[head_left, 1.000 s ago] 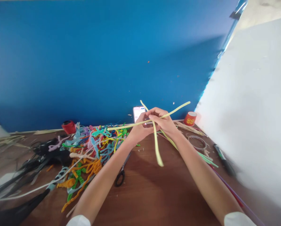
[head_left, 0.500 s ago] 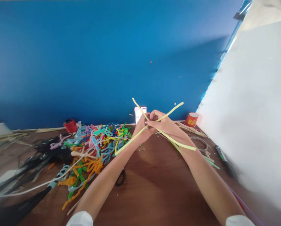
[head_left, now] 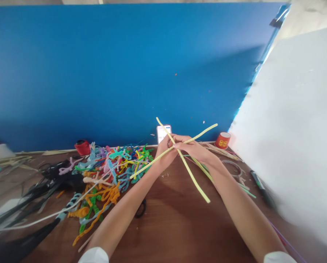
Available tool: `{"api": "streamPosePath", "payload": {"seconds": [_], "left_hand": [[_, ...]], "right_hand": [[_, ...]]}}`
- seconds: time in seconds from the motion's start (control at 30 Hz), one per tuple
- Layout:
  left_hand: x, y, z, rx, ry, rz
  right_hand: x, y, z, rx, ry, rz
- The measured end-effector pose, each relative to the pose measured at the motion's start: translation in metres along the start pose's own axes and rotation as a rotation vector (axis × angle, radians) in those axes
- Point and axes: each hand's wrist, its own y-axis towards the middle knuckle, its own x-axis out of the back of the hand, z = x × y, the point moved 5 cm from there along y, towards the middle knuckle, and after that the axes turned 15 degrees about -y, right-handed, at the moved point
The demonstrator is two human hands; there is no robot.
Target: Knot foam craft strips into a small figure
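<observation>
So at frame center both hands are together, left hand (head_left: pixel 167 149) and right hand (head_left: pixel 189 144) pinching pale yellow pipe cleaners (head_left: pixel 192 175) that cross in an X. Phone (head_left: pixel 163 132) is propped up right behind them, screen lit. Big messy pile of colorful pipe cleaners (head_left: pixel 111 171) lower left, red paper cup (head_left: pixel 223 140) right of the hands, marker (head_left: pixel 262 188) lower right. Blue wall (head_left: pixel 119 73) fills most of the top.
</observation>
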Motion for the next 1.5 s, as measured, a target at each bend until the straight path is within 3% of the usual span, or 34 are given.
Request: {"api": "streamPosePath", "payload": {"seconds": [0.1,0.3,0.5,0.7,0.97,1.27,1.4,1.5], "left_hand": [[0.001,0.000,-0.002,-0.009,0.073,-0.021],[0.004,-0.002,-0.002,-0.063,0.106,-0.084],[0.006,-0.002,0.007,-0.070,0.072,-0.085],[0.002,0.000,0.001,-0.311,0.134,-0.008],[0.002,0.000,0.001,-0.251,0.288,0.061],[0.002,-0.002,-0.011,-0.243,0.170,0.026],[0.000,-0.005,-0.013,-0.142,0.053,0.032],[0.000,-0.006,-0.014,-0.141,0.038,0.043]], "right_hand": [[-0.001,0.001,-0.004,-0.076,0.037,-0.017],[-0.004,0.000,-0.028,-0.398,0.084,-0.051],[-0.009,-0.001,-0.037,-0.495,0.124,-0.019],[-0.010,-0.003,-0.033,-0.514,0.116,-0.004],[-0.010,-0.006,-0.028,-0.538,0.060,0.051],[-0.012,-0.003,-0.017,-0.407,0.084,0.072],[-0.012,-0.005,-0.014,-0.380,0.151,0.094],[-0.013,-0.006,-0.013,-0.357,0.188,0.131]]}}
